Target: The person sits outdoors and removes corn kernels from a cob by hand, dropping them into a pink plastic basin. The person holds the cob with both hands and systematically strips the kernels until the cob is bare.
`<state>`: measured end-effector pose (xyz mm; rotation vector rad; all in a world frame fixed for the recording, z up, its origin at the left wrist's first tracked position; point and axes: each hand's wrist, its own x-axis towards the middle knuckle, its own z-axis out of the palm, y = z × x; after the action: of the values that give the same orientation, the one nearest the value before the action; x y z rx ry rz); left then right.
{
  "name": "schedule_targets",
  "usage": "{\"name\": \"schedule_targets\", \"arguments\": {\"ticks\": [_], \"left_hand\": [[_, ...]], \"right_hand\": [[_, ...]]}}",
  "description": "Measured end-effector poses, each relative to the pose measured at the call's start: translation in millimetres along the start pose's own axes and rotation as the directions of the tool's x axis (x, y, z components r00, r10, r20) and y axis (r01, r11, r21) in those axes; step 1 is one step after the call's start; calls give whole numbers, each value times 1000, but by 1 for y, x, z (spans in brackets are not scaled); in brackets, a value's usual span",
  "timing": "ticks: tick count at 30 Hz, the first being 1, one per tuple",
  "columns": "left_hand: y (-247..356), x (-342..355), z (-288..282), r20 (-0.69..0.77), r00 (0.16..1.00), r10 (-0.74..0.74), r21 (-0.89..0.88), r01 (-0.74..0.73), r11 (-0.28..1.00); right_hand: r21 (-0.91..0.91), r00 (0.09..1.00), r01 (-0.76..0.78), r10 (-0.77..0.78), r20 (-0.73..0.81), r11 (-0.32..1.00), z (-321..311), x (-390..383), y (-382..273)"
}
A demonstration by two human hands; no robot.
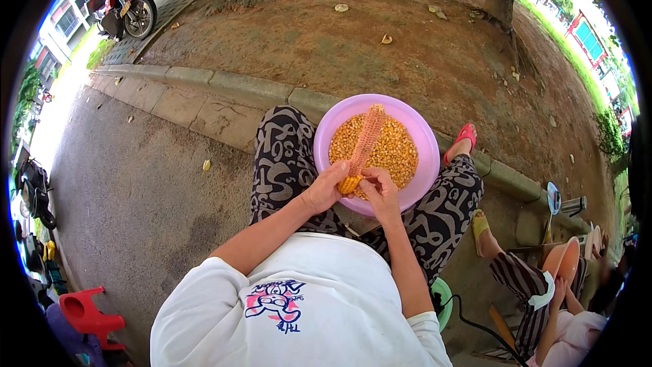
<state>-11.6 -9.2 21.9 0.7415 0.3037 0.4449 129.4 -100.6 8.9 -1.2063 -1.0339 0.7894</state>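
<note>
My left hand (327, 187) is closed round the lower part of a corn cob (367, 139), which points up and away over a pink-purple basin (429, 143). Most of the cob's length is bare and pinkish; yellow kernels remain only at the end near my hands. My right hand (380, 191) is bent against that kernelled end, its fingertips pressing on it. Loose corn kernels (396, 149) cover the bottom of the basin, which rests between my legs. Whether a loose kernel is pinched in my right fingers is hidden.
At the lower right another person holds an orange basin (561, 258). A green stool (441, 299) is partly hidden beside me, with a black cable near it. A red plastic stool (93, 316) stands at the lower left. A stone curb (244, 86) runs behind the basin, bordering bare soil.
</note>
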Motion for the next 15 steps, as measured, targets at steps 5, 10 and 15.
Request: {"name": "schedule_targets", "arguments": {"ticks": [5, 10, 15], "left_hand": [[-1, -2, 2, -41, 998, 46, 103, -42, 994], [-3, 1, 2, -59, 995, 77, -2, -77, 997], [-2, 0, 3, -72, 994, 84, 170, -71, 983]], "right_hand": [[-12, 998, -63, 63, 26, 998, 0, 0, -7], [-77, 1000, 15, -14, 16, 997, -2, 1, -2], [-56, 1000, -11, 12, 13, 998, 0, 1, -7]]}}
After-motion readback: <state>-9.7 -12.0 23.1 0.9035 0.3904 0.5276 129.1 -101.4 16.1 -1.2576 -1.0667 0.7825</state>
